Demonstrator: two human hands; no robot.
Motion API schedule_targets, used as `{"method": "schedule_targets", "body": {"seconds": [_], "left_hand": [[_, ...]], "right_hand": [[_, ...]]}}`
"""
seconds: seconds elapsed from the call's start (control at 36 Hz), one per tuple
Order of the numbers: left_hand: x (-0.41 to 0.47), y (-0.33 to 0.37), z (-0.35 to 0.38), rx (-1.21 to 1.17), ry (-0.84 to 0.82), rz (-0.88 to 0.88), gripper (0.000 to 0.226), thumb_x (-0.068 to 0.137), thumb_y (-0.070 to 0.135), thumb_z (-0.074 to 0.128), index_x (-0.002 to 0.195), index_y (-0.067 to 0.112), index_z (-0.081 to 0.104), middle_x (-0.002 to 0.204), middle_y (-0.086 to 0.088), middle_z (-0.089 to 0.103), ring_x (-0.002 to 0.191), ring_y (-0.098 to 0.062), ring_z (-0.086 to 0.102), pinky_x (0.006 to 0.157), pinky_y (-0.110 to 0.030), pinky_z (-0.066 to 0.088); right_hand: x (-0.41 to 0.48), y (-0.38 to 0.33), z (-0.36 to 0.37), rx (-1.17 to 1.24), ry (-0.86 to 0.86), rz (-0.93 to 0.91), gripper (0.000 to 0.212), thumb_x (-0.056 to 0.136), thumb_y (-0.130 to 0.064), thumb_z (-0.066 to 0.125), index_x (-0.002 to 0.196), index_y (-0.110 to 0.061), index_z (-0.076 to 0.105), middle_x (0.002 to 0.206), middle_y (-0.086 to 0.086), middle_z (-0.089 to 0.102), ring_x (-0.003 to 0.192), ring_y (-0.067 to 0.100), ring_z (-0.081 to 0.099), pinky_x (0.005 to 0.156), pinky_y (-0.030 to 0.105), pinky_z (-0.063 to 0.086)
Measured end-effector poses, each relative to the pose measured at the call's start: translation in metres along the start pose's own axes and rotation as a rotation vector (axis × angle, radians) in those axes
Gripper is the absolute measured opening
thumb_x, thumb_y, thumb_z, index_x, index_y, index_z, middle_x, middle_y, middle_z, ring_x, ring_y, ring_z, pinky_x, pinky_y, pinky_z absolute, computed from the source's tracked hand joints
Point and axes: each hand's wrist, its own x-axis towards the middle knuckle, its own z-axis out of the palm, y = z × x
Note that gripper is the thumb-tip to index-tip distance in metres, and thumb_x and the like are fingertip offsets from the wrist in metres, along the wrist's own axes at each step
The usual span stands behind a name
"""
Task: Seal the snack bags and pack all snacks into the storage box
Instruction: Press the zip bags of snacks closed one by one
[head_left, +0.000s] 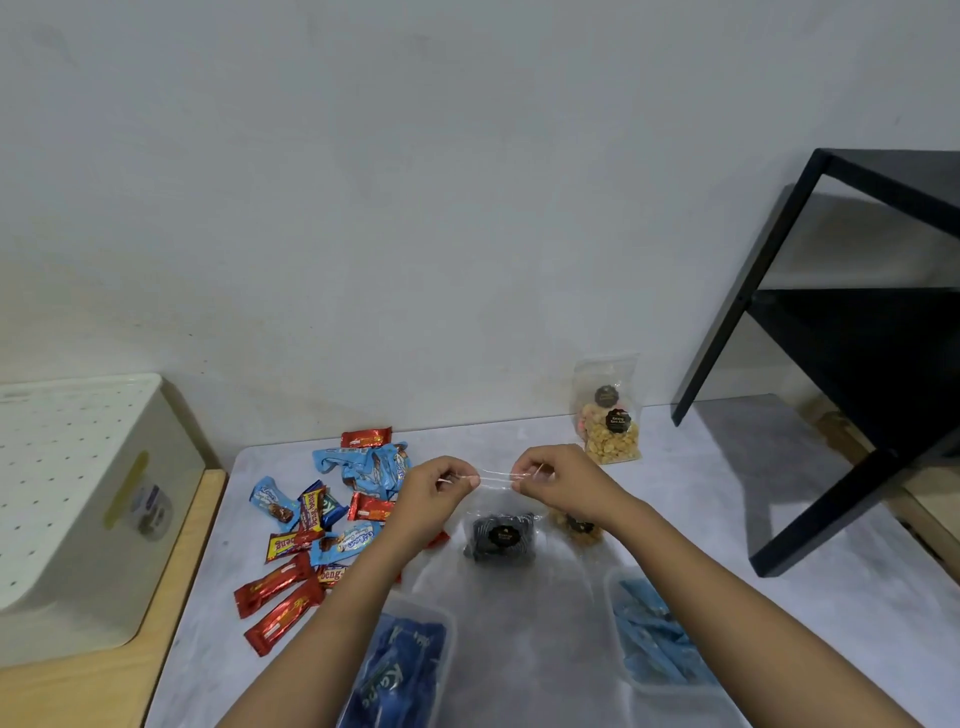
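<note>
A clear zip bag of dark snacks (500, 535) hangs above the table. My left hand (434, 488) pinches the left end of its top strip. My right hand (553, 480) pinches the right end, and the strip is stretched flat between them. A second small bag with brown snacks (579, 530) lies partly hidden under my right wrist. Two clear bags of peanuts and pink snacks (610, 415) stand against the wall. Loose red and blue wrapped bars (322, 525) are scattered to the left. A clear tub holds dark blue packs (400, 670), another holds light blue sticks (654, 644).
A white lidded storage box (88, 499) sits on a wooden surface at far left. A black metal shelf frame (857, 364) stands on the right part of the grey table (519, 613). The white wall rises right behind the table.
</note>
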Motion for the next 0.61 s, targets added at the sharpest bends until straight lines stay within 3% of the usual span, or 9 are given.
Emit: {"method": "schedule_targets", "body": {"seconds": [0.17,0.33,0.5,0.61], "left_hand": [[-0.001,0.0,0.005,0.04,-0.05,0.031,0.007,0.085,0.009,0.062,0.082,0.015,0.064,0.079,0.007,0.062,0.075,-0.005,0.056,0.066,-0.006,0.043],[-0.002,0.0,0.0,-0.011,-0.09,-0.027,0.017,0.08,0.006,0.068,0.069,0.019,0.065,0.065,0.007,0.06,0.06,0.003,0.055,0.063,-0.011,0.045],[-0.001,-0.001,-0.005,-0.049,-0.061,-0.036,0.005,0.077,0.007,0.072,0.076,0.012,0.071,0.069,0.006,0.066,0.061,0.006,0.058,0.064,-0.009,0.046],[0.0,-0.003,-0.009,-0.052,-0.066,-0.054,0.006,0.077,0.008,0.072,0.082,0.01,0.073,0.077,0.002,0.069,0.067,0.002,0.06,0.068,-0.011,0.049]], "right_hand": [[0.002,-0.014,0.011,-0.054,-0.004,-0.036,0.008,0.077,-0.033,0.059,0.073,-0.03,0.065,0.074,-0.008,0.066,0.076,0.012,0.062,0.072,0.034,0.05],[0.001,-0.018,0.016,-0.158,0.004,-0.067,0.011,0.08,-0.024,0.056,0.074,-0.02,0.065,0.069,-0.007,0.061,0.074,0.016,0.058,0.066,0.027,0.035],[0.003,-0.013,0.013,-0.027,-0.008,-0.011,0.008,0.076,-0.03,0.06,0.072,-0.029,0.067,0.074,-0.006,0.067,0.074,0.009,0.06,0.069,0.029,0.048],[0.001,-0.011,0.005,0.052,-0.038,-0.001,0.006,0.081,-0.022,0.066,0.077,-0.023,0.071,0.082,0.0,0.069,0.073,0.005,0.057,0.07,0.021,0.046]]}}
